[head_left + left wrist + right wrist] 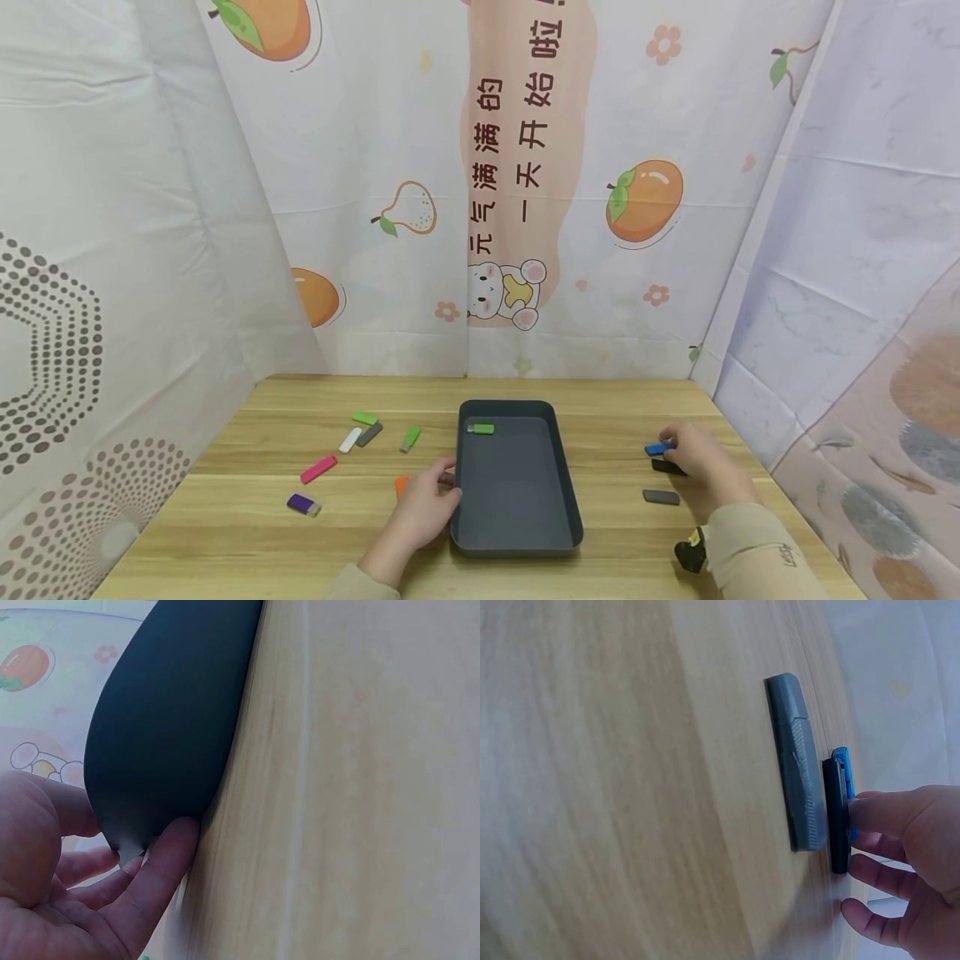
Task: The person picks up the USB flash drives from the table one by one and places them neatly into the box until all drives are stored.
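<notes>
On the wooden table stands a dark grey tray, and a green USB flash drive lies in its far left corner. At the tray's left wall is my left hand; in the left wrist view its thumb and fingers grip the tray's edge. My right hand pinches a blue USB flash drive by its right end, between thumb and forefinger. Just in front of that one lies a black flash drive, close under the thumb in the right wrist view. Nearer sits a grey flash drive.
Left of the tray lie a purple flash drive, a pink one, a white one, a grey one and two green ones. An orange one is partly behind my left hand. Printed curtains enclose the table.
</notes>
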The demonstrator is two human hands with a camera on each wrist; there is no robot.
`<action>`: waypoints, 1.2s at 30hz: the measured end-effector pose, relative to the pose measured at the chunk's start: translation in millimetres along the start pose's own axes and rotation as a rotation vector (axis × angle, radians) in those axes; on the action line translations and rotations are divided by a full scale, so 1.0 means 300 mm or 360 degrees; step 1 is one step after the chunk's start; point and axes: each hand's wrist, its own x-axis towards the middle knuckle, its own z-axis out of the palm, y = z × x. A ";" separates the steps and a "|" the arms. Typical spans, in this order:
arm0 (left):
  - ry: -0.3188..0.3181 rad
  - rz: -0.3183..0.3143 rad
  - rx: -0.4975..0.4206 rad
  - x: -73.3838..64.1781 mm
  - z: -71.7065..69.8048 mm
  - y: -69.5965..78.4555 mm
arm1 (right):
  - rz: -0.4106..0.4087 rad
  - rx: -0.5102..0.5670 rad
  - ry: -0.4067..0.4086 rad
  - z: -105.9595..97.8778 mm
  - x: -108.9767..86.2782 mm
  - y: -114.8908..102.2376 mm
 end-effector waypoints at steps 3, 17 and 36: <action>-0.0001 0.0002 0.0007 0.000 0.001 -0.001 | 0.0009 0.0003 -0.0001 0.002 -0.001 0.001; -0.0011 -0.0001 0.0000 -0.004 -0.004 0.004 | 0.0013 -0.0017 0.0031 0.008 -0.002 0.000; -0.0018 0.0010 -0.0007 0.001 -0.001 -0.006 | 0.0049 -0.0055 0.0013 0.010 0.007 0.001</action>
